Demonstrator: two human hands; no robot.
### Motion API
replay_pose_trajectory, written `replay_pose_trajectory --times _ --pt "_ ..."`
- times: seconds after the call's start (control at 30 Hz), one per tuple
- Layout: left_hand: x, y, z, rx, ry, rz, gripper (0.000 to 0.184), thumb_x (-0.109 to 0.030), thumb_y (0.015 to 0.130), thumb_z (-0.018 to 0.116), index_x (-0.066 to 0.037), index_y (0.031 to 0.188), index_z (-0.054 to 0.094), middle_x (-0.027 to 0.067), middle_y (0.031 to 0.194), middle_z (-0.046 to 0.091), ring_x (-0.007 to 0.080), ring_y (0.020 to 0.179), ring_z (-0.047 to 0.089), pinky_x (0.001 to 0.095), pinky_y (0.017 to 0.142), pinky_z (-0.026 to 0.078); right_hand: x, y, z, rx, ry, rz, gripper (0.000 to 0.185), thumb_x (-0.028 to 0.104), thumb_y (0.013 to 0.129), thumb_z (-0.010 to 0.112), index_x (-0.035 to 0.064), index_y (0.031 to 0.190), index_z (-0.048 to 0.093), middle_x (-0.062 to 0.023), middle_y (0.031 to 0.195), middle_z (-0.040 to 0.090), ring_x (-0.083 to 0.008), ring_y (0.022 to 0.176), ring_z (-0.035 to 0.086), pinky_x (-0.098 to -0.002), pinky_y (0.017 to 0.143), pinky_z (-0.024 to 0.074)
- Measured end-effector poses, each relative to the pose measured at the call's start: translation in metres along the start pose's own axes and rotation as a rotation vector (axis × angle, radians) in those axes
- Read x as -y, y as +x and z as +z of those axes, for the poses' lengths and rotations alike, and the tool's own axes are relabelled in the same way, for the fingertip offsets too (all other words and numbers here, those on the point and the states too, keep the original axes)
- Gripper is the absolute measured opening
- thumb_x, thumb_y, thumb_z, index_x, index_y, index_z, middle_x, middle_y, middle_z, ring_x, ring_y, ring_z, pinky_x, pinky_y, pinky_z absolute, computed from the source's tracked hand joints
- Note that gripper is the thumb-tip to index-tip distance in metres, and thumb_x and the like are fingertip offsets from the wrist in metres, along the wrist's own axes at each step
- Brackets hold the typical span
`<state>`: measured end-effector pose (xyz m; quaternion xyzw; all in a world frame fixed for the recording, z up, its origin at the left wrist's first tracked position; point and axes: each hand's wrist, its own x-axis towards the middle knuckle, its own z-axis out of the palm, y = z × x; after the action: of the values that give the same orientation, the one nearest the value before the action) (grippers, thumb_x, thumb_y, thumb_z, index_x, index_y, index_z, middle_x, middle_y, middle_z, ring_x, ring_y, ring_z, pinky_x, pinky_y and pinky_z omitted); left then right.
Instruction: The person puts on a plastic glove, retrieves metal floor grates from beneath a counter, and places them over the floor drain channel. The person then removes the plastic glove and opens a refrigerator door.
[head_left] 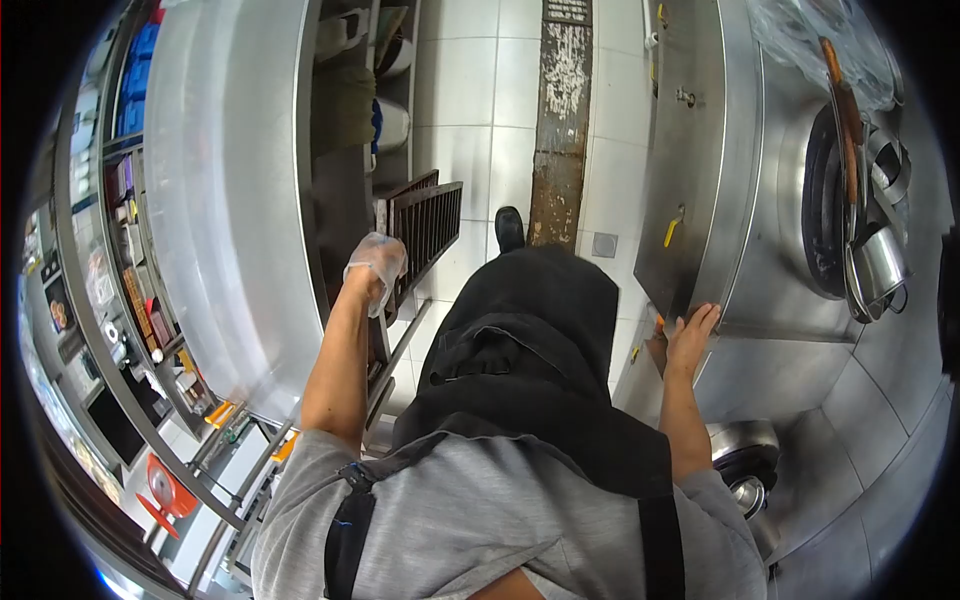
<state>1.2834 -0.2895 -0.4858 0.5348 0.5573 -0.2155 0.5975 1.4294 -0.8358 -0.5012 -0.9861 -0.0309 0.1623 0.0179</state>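
Note:
My left hand (376, 268), in a clear plastic glove, is closed at the near end of a dark slatted rack (425, 225) beside the steel table. What its fingers grip is partly hidden. On the other side, my right hand (690, 335) is bare and rests on the edge of the steel counter (735, 290), its fingers extended. Below that hand a bit of orange shows at the counter's side. A yellow-handled valve (673, 228) is on the counter's front panel.
A steel table (230, 180) stands at left, with shelves holding containers beside it. A rusty drain cover (560, 150) crosses the white tiled floor (465, 90). At right are a black wok (825, 200), a steel pot (880, 262) and a plastic bag (820, 40).

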Motion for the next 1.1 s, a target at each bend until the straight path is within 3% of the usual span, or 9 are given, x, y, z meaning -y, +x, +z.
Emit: replay_pose_trajectory --times 0.23,0.33,0.43,0.47,0.57,0.63,0.77,0.83,1.1 --pt "-0.004 0.069 0.043 0.041 0.069 -0.091 0.011 -0.010 0.068 0.056 -0.001 0.063 0.057 0.0099 0.059 0.054 0.0210 0.053 0.050 0.0336 0.051 0.037 0.000 0.000 -0.005 -0.016 -0.011 -0.002 0.066 0.010 0.085 0.061 -0.0084 0.137 0.026 -0.0271 0.147 0.019 -0.0420 0.135 0.024 -0.0406 0.110 0.0284" --pt "0.010 0.122 0.051 0.115 0.305 -0.006 0.011 -0.010 0.072 0.058 0.000 0.068 0.057 0.0085 0.061 0.054 0.0202 0.054 0.051 0.0331 0.049 0.039 0.006 0.001 -0.004 -0.018 0.024 0.035 0.065 0.008 0.084 0.061 -0.0073 0.137 0.027 -0.0259 0.147 0.019 -0.0414 0.135 0.024 -0.0404 0.109 0.0292" --pt "-0.019 0.132 0.080 0.234 0.236 0.002 0.020 -0.022 0.076 0.062 -0.003 0.074 0.060 0.0101 0.067 0.057 0.0211 0.058 0.054 0.0385 0.048 0.040 -0.002 0.004 -0.005 -0.040 0.011 0.022 0.065 0.007 0.083 0.061 -0.0060 0.138 0.027 -0.0253 0.147 0.019 -0.0413 0.135 0.024 -0.0404 0.109 0.0297" --pt "-0.041 0.125 0.098 0.183 0.349 -0.006 0.013 -0.013 0.070 0.058 0.000 0.069 0.060 0.0102 0.062 0.056 0.0214 0.055 0.054 0.0341 0.049 0.040 -0.003 0.003 -0.003 -0.024 0.032 0.031 0.066 0.007 0.083 0.061 -0.0058 0.138 0.028 -0.0253 0.147 0.019 -0.0411 0.135 0.023 -0.0405 0.109 0.0296" --pt "-0.099 0.114 0.123 0.278 0.599 0.122 0.015 -0.017 0.074 0.060 -0.003 0.073 0.060 0.0086 0.066 0.056 0.0198 0.058 0.052 0.0356 0.048 0.037 -0.005 0.004 -0.001 -0.014 0.045 0.058 0.067 0.006 0.082 0.062 -0.0052 0.138 0.027 -0.0252 0.148 0.018 -0.0405 0.135 0.023 -0.0409 0.110 0.0292" --pt "-0.086 0.204 0.110 0.497 0.542 0.250 0.012 -0.016 0.070 0.057 -0.005 0.065 0.060 0.0086 0.066 0.056 0.0186 0.060 0.052 0.0347 0.050 0.038 -0.002 0.002 -0.005 0.004 0.084 0.059 0.067 0.006 0.082 0.063 -0.0047 0.138 0.028 -0.0255 0.148 0.017 -0.0406 0.136 0.023 -0.0410 0.110 0.0288" --pt "-0.130 0.234 0.144 0.448 0.543 0.252 0.012 -0.014 0.074 0.055 -0.006 0.066 0.060 0.0103 0.065 0.057 0.0197 0.053 0.050 0.0343 0.049 0.039 -0.005 0.003 -0.003 -0.001 0.103 0.074 0.068 0.006 0.082 0.063 -0.0041 0.138 0.027 -0.0257 0.148 0.017 -0.0407 0.136 0.022 -0.0408 0.110 0.0283" --pt "-0.155 0.193 0.185 0.514 -0.142 0.142 0.008 -0.006 0.077 0.056 0.000 0.073 0.055 0.0122 0.064 0.053 0.0244 0.059 0.052 0.0351 0.056 0.044 -0.006 0.002 0.000 -0.010 0.121 0.076 0.069 0.007 0.082 0.063 -0.0041 0.139 0.026 -0.0256 0.148 0.016 -0.0408 0.136 0.022 -0.0408 0.111 0.0278" --pt "-0.182 0.219 0.265 0.374 -0.743 0.341 0.009 -0.009 0.077 0.056 -0.001 0.073 0.052 0.0140 0.065 0.054 0.0274 0.060 0.055 0.0392 0.061 0.049 -0.008 0.002 -0.001 -0.026 0.154 0.048 0.069 0.006 0.081 0.063 -0.0052 0.138 0.027 -0.0258 0.148 0.016 -0.0418 0.135 0.023 -0.0411 0.111 0.0266"
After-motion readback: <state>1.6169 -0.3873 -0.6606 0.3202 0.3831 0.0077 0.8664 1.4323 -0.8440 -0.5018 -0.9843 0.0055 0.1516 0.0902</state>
